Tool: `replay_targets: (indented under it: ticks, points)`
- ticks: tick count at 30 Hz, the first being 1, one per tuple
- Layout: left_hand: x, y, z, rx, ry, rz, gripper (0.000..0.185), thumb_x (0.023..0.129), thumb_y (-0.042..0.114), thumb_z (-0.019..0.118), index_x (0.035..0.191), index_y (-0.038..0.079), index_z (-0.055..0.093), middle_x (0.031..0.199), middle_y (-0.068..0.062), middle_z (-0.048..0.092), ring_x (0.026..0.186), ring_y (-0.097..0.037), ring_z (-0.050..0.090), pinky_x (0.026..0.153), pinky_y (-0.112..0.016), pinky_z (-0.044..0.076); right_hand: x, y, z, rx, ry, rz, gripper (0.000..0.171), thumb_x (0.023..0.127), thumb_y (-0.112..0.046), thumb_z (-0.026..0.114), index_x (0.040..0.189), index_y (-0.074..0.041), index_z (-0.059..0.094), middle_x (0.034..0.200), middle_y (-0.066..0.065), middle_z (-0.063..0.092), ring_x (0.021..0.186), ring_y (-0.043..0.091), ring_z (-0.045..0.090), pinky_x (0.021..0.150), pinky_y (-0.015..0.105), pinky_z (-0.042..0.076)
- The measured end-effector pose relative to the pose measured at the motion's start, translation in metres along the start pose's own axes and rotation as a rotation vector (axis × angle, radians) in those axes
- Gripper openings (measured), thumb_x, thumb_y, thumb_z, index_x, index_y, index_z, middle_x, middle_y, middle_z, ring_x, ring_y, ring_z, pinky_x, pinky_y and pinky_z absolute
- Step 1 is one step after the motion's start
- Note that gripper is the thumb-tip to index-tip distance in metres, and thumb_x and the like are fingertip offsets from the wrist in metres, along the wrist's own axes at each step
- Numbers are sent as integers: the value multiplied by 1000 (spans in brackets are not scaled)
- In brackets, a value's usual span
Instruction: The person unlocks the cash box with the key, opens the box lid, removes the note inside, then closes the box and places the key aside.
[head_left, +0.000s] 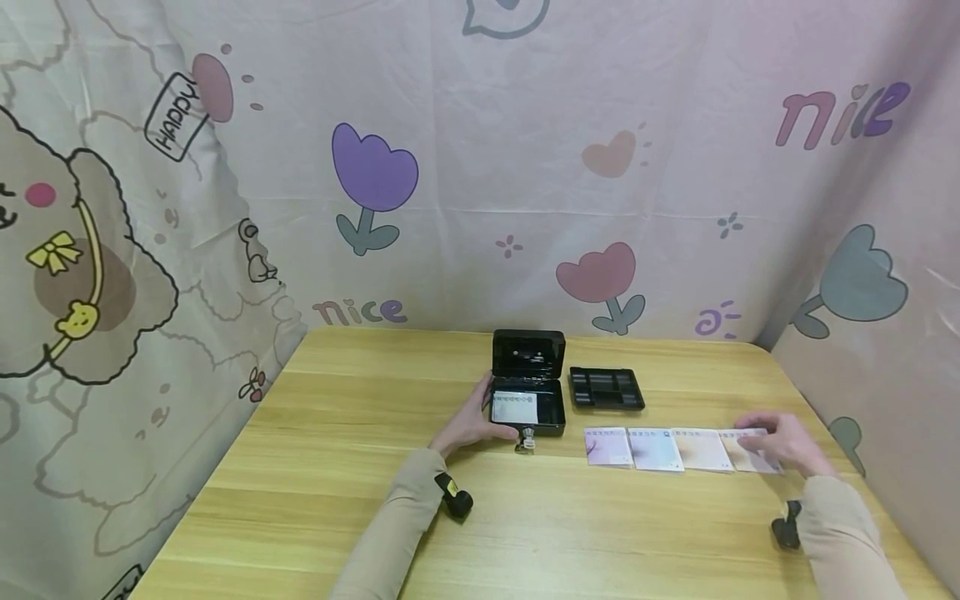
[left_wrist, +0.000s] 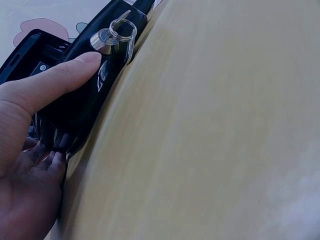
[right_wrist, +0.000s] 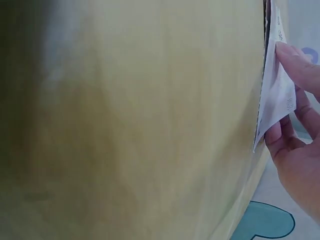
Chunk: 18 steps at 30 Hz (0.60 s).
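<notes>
A black cash box [head_left: 552, 417] stands on the table with its lid [head_left: 527, 354] raised, and a pale banknote [head_left: 515, 408] lies inside. My left hand [head_left: 467, 427] grips its front left corner, the thumb on the front beside the silver lock [left_wrist: 101, 41] and the fingers at the side. A key on a ring [left_wrist: 123, 31] hangs from that lock. My right hand [head_left: 793, 443] pinches the rightmost banknote [right_wrist: 275, 95] of a row, thumb on its face and fingertips at its edge. Left of it lie an orange-tinted banknote [head_left: 701, 450], a blue one [head_left: 655, 450] and a purple one [head_left: 607, 447].
A black compartment tray [head_left: 606, 389] sits just right of the cash box, behind the row of banknotes. The wooden table [head_left: 540, 533] reaches back to a printed cloth [head_left: 480, 167], which also hangs along both sides.
</notes>
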<state>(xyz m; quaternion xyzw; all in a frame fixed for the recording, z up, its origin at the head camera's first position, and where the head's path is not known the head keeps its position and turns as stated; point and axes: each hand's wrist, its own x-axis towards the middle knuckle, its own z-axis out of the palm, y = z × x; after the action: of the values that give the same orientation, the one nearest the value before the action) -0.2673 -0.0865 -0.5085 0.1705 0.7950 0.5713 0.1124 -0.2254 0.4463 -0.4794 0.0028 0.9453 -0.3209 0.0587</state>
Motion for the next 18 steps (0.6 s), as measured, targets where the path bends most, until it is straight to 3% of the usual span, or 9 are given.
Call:
replay_targets:
  ticks: [14,18]
  points:
    - [1,1,-1,-21,0,8,128,73,14,91,161,1,-1,170,-21,4,156,-40,13,129,-51,16,-2,-4,2,8,12,-2,37,90,-13,72,119,10,64,119,31,67,89,10,57,67,23,46]
    - [1,0,0,-18,1,12,128,72,14,91,161,1,0,170,-20,5,157,-39,13,129,-50,16,-5,-11,5,1,73,-36,35,91,-13,72,119,8,66,121,31,66,96,22,58,71,27,45]
